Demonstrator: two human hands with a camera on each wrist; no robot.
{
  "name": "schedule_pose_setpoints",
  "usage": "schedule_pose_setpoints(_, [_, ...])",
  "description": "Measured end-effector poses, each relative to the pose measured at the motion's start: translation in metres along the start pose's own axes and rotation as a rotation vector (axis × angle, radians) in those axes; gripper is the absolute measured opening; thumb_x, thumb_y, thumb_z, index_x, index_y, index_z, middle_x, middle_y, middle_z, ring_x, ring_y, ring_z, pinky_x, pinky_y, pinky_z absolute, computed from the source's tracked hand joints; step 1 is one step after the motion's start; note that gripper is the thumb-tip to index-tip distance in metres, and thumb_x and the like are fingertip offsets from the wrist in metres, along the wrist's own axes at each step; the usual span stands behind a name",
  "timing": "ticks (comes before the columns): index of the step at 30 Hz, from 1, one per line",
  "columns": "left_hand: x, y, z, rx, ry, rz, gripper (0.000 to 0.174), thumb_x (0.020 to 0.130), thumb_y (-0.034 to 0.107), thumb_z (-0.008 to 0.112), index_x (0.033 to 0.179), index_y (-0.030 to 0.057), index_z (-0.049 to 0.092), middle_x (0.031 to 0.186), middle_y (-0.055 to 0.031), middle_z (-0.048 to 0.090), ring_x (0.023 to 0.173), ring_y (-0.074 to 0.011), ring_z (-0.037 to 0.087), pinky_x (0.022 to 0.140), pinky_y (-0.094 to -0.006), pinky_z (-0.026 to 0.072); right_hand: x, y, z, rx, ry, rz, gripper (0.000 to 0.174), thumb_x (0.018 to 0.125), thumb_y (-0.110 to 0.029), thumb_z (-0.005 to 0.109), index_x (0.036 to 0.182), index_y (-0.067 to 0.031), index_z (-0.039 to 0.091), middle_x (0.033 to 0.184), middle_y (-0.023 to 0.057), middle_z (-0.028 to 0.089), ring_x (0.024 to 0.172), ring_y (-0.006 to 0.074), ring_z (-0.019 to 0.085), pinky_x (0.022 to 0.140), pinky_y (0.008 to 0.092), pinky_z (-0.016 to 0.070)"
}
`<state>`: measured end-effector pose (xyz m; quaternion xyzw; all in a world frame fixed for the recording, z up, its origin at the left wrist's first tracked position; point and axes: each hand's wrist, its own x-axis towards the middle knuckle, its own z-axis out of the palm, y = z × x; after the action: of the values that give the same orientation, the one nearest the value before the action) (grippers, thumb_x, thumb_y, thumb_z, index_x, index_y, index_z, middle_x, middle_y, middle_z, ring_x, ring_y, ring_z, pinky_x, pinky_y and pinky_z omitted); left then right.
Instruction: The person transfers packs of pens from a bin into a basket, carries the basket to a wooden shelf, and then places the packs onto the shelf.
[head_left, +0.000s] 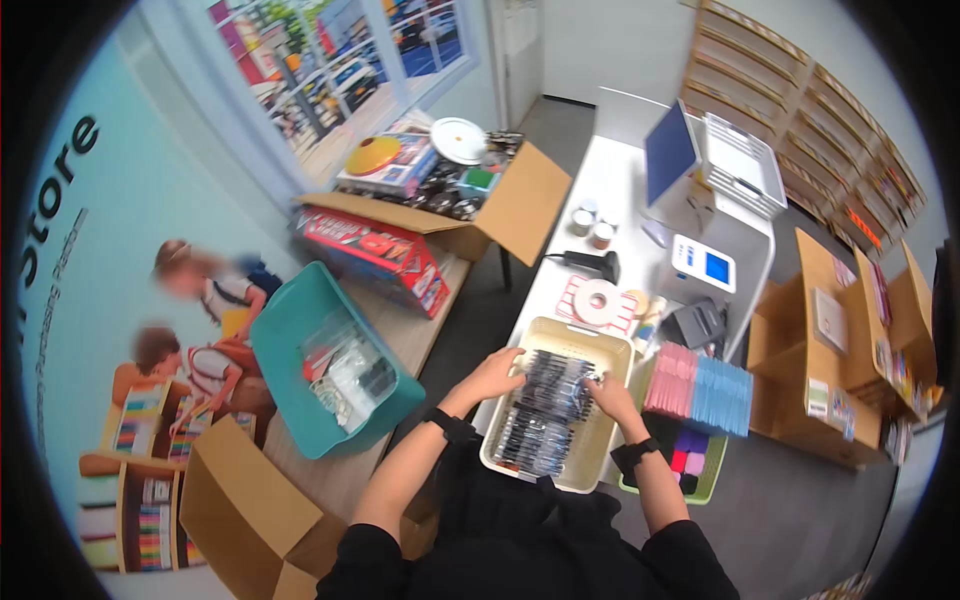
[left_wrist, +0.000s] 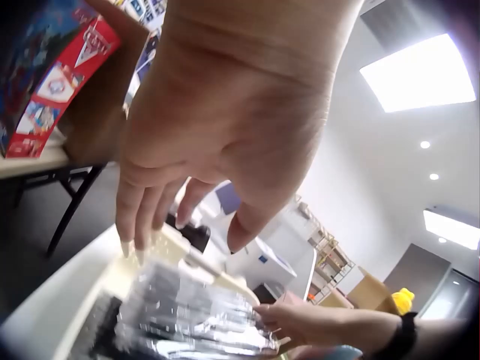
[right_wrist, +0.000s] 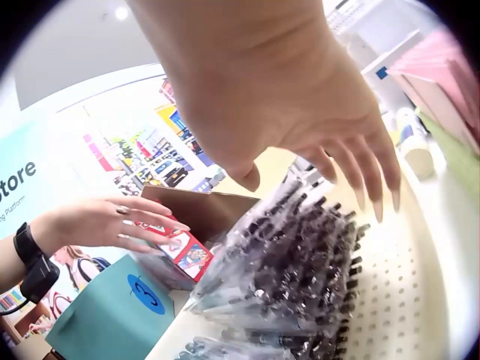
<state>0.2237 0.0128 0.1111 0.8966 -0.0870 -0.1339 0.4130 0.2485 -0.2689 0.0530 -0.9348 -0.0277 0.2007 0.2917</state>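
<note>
Plainly readable on the wall (head_left: 130, 250) in black: "Store", with "Purchasing Platform" in smaller type alongside. On the teal bin (head_left: 285, 370), a blue sticker (right_wrist: 146, 294) marked "3". On the red box (head_left: 385, 255), lettering too blurred to make out.

Within the cream basket (head_left: 597, 450), on top of other packs (head_left: 535, 445), a clear bag (head_left: 557, 385) of slim black pieces. Tilted in the right-wrist view, one upper corner raised close to the right hand (head_left: 612, 398), black ends toward the basket's right side; long axis of the bag hard to judge. Basket lengthwise away from the body, slanting slightly right.

Left hand (head_left: 490, 378) just beside the bag's left edge, fingers straight and loose, grasping nothing. Right hand at the far right corner, outer fingers extended; pinching plastic or merely touching, impossible to say.

Free room along the basket's right side, perforated base showing; tight on the left, packs close against the side. Just beyond the far rim, a tape roll (head_left: 612, 308). Near the right rim, pink packs (head_left: 672, 380) and blue packs (head_left: 715, 395).
</note>
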Motion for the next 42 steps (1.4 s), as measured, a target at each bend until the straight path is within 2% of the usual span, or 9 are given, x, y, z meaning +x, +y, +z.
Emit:
schedule_pose_setpoints(3, [-0.034,0.018,-0.072,-0.281,0.146,0.079,0.039,0.082,0.005,0.058,0.120,-0.0021,0.052,0.113,-0.0155,0.060,0.099,-0.0215,0.063,0.083,-0.0318,0.0519,0.004,-0.025,-0.014,-0.039,0.352,-0.320,0.052,0.081,-0.028,0.063,0.120,0.0043,0.048,0.124,0.0260,0.047,0.112,0.0406,0.049,0.093,0.0447,0.0415])
schedule_pose_setpoints(10, [-0.120,-0.066,-0.212,-0.428,0.577,-0.057,0.023,0.083,0.006,0.056,0.104,-0.0005,0.062,0.085,-0.0132,0.069,0.078,-0.0167,0.068,0.071,-0.0292,0.0532,0.000,-0.133,-0.014,0.154,0.271,-0.624,0.032,0.079,-0.013,0.062,0.108,-0.0002,0.055,0.113,0.0195,0.053,0.106,0.0380,0.051,0.092,0.0424,0.0417])
schedule_pose_setpoints(15, [-0.143,-0.188,-0.216,0.121,0.036,-0.586,0.031,0.078,0.015,0.058,0.103,-0.0020,0.063,0.080,-0.0157,0.069,0.066,-0.0201,0.069,0.065,-0.0328,0.0554,-0.016,-0.194,0.014,0.192,0.032,-0.793,0.029,0.081,-0.013,0.061,0.106,-0.0005,0.055,0.109,0.0162,0.055,0.103,0.0347,0.055,0.090,0.0394,0.0446])
schedule_pose_setpoints(17, [-0.142,-0.236,-0.203,0.569,-0.097,-0.619,0.043,0.076,0.021,0.059,0.113,-0.0007,0.060,0.091,-0.0200,0.068,0.083,-0.0323,0.068,0.077,-0.0398,0.0542,-0.024,-0.205,0.022,0.166,-0.012,-0.819,0.028,0.082,-0.012,0.060,0.106,-0.0006,0.055,0.109,0.0158,0.055,0.101,0.0335,0.056,0.089,0.0379,0.0459])
schedule_pose_setpoints(23, [-0.133,-0.244,-0.171,0.481,-0.061,-0.558,0.039,0.075,0.026,0.062,0.104,-0.0010,0.064,0.106,-0.0249,0.063,0.101,-0.0373,0.061,0.087,-0.0433,0.0490,-0.035,-0.204,0.036,0.139,-0.028,-0.713,0.029,0.082,-0.013,0.060,0.108,-0.0009,0.056,0.111,0.0153,0.054,0.100,0.0318,0.058,0.087,0.0384,0.0475])
schedule_pose_setpoints(29, [-0.125,-0.250,-0.173,-0.017,-0.163,-0.770,0.043,0.077,0.029,0.063,0.093,-0.0106,0.062,0.072,-0.0202,0.067,0.067,-0.0302,0.068,0.065,-0.0374,0.0552,-0.040,-0.202,0.049,0.165,-0.056,-0.502,0.030,0.082,-0.014,0.060,0.109,-0.0018,0.057,0.111,0.0148,0.055,0.095,0.0284,0.061,0.084,0.0375,0.0492])
schedule_pose_setpoints(33, [-0.124,-0.255,-0.172,0.044,-0.138,-0.703,0.043,0.076,0.028,0.065,0.090,-0.0117,0.062,0.075,-0.0216,0.066,0.060,-0.0265,0.067,0.058,-0.0365,0.0546,-0.048,-0.214,0.061,0.162,-0.048,-0.505,0.030,0.082,-0.013,0.060,0.110,-0.0019,0.057,0.110,0.0156,0.055,0.092,0.0281,0.062,0.083,0.0370,0.0497])
schedule_pose_setpoints(36, [-0.127,-0.259,-0.162,0.329,0.025,-0.506,0.052,0.072,0.037,0.067,0.096,-0.0097,0.063,0.092,-0.0235,0.067,0.075,-0.0322,0.067,0.067,-0.0395,0.0540,-0.049,-0.219,0.072,0.162,-0.037,-0.504,0.030,0.082,-0.012,0.061,0.110,-0.0017,0.056,0.111,0.0157,0.054,0.090,0.0271,0.063,0.082,0.0364,0.0502])
schedule_pose_setpoints(42, [-0.117,-0.258,-0.183,0.065,-0.178,-0.655,0.060,0.069,0.045,0.066,0.103,-0.0047,0.065,0.100,-0.0231,0.066,0.083,-0.0321,0.067,0.063,-0.0407,0.0555,-0.048,-0.245,0.089,0.208,-0.056,-0.545,0.026,0.084,-0.011,0.060,0.108,-0.0010,0.056,0.111,0.0145,0.054,0.087,0.0249,0.064,0.080,0.0347,0.0507])
